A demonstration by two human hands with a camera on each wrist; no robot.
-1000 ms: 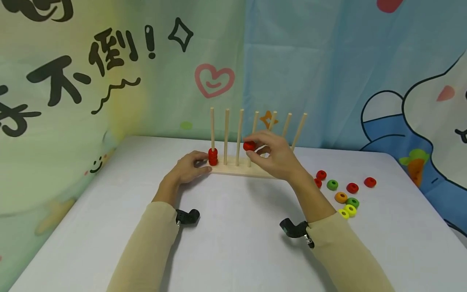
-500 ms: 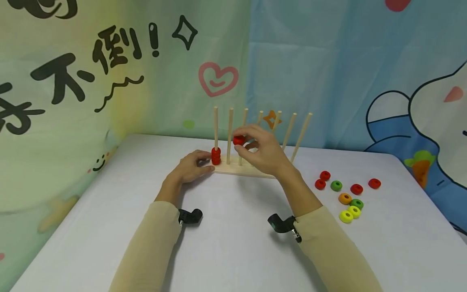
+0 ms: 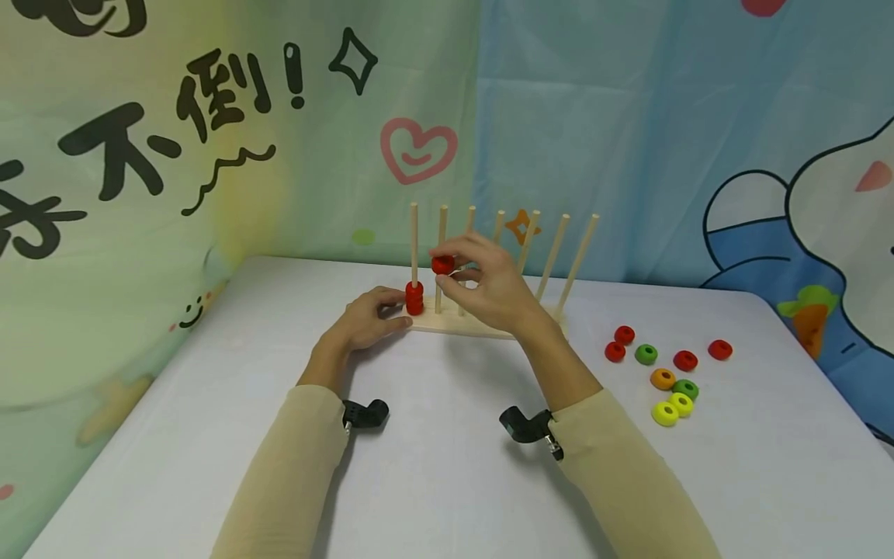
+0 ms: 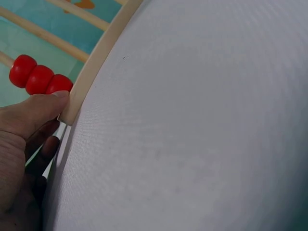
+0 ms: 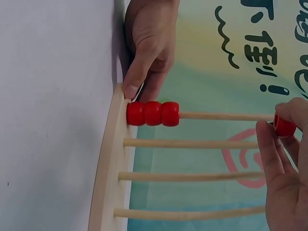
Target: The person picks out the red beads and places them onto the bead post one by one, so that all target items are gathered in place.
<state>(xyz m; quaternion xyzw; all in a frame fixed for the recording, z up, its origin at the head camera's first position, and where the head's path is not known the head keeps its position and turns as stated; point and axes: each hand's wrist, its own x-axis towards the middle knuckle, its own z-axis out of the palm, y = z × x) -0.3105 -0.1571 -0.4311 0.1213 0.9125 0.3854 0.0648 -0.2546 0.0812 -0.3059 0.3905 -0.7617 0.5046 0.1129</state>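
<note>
Right hand (image 3: pixel 492 287) shifted red bead (image 3: pixel 443 265) left — backdrop (image 3: pixel 559 147): "不倒!"

Stacked beads (image 3: pixel 414 299) and the pinched bead (image 3: pixel 443 265) are all solid red, while the loose beads (image 3: pixel 685 360) mix red, green, orange and yellow. Rack (image 3: pixel 461 325) is pale wood, tabletop (image 3: pixel 433 481) white, sleeves (image 3: pixel 279 473) beige, and the backdrop (image 3: pixel 566 147) goes pastel green, yellow and blue with black lettering (image 3: pixel 112 167) and a pink heart (image 3: pixel 416 160).
</note>
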